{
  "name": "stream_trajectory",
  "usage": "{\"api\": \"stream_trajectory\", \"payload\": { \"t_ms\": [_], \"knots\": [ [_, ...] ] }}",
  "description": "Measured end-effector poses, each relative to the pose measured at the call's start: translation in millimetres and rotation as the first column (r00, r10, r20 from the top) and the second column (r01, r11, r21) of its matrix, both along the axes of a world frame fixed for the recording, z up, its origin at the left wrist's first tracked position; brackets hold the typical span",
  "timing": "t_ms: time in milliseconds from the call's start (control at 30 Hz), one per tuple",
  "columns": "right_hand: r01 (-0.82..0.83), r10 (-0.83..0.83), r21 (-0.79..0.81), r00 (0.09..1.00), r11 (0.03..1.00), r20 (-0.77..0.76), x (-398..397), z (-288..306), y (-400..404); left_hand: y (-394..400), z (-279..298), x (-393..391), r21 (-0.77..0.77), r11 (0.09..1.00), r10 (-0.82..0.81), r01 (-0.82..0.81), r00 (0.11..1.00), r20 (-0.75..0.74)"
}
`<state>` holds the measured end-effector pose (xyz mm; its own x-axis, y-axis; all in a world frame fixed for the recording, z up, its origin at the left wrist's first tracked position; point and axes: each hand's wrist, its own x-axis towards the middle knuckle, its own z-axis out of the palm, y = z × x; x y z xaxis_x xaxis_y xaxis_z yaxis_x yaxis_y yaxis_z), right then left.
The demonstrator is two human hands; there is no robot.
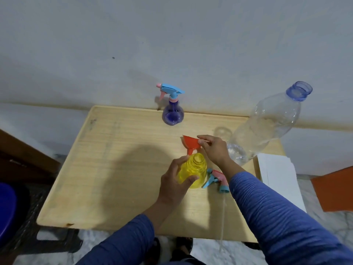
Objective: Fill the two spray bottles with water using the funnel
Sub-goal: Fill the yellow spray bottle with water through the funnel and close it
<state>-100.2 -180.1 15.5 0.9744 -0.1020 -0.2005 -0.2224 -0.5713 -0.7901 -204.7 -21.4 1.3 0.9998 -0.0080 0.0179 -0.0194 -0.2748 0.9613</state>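
Yellow spray bottle, uncapped, mid-counter, gripped by left hand. Right hand pinches orange funnel, spout at bottle mouth's 11 o'clock. Purple spray bottle capped, 12 o'clock edge.

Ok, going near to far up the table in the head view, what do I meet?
Detached spray head → yellow bottle, gripped by the left hand → red funnel, held by the right hand → purple spray bottle at the far edge.
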Motion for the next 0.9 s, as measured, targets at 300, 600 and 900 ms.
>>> {"api": "stream_trajectory", "payload": {
  "t_ms": [300,600,900],
  "knots": [
    [0.152,-0.147,-0.006,0.963,0.988,0.227,-66,5,7,0,-6,2,-0.004,1.000,-0.014,0.014,1.000,0.024],
    [0.431,-0.435,-0.251,0.899,0.867,0.041,-148,-30,-6,0,-5,3,-0.003,0.999,-0.042,0.042,0.999,-0.025],
    [0.508,-0.501,-0.111,0.861,0.854,0.088,-147,-14,-3,0,-8,2,-0.142,0.987,-0.073,0.074,0.997,0.011]
  ]
}}
